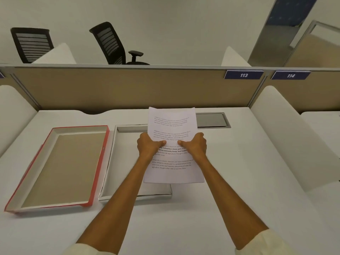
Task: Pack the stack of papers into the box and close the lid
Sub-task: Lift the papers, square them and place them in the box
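Both my hands hold a stack of printed white papers (173, 124) upright above the desk. My left hand (148, 146) grips its left edge and my right hand (196, 145) grips its right edge, thumbs on the front sheet. Under and behind the papers lies the open white box (112, 162), its right part hidden by the sheets and my arms. The red-edged lid (60, 166) lies upside down to the left of the box, its brown inside facing up.
A white desk (248, 181) carries everything. A grey cable hatch (213, 120) sits behind the papers. A tan partition (128, 87) with number plates 113 and 114 closes the back. White side dividers flank the desk; two black chairs stand beyond.
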`<state>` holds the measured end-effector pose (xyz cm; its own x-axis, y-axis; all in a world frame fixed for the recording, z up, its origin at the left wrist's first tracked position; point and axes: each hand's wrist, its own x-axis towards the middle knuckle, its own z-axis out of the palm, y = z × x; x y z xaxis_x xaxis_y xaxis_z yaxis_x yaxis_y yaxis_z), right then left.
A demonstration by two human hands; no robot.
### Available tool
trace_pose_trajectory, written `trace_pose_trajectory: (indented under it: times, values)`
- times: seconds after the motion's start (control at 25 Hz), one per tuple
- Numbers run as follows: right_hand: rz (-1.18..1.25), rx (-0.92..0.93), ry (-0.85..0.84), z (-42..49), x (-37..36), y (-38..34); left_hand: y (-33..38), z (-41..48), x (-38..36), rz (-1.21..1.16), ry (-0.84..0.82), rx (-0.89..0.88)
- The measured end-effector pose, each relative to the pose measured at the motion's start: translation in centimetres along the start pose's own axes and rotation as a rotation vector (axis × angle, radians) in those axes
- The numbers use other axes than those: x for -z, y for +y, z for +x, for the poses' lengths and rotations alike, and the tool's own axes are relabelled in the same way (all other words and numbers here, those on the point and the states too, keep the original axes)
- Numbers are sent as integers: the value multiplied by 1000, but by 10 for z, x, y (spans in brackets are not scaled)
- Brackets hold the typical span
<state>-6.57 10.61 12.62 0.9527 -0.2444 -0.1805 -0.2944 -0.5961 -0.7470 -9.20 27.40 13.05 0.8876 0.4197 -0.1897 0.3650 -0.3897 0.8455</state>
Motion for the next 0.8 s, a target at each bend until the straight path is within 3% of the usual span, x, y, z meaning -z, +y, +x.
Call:
trace_pose_trajectory:
  times: [0.24,0.8]
  values:
    - [-20,20,-69,-20,-65,-37,-45,28,57,-5,26,38]
    - [67,-65,-318,-8,-138,-46,-106,77,83,-100,-44,136]
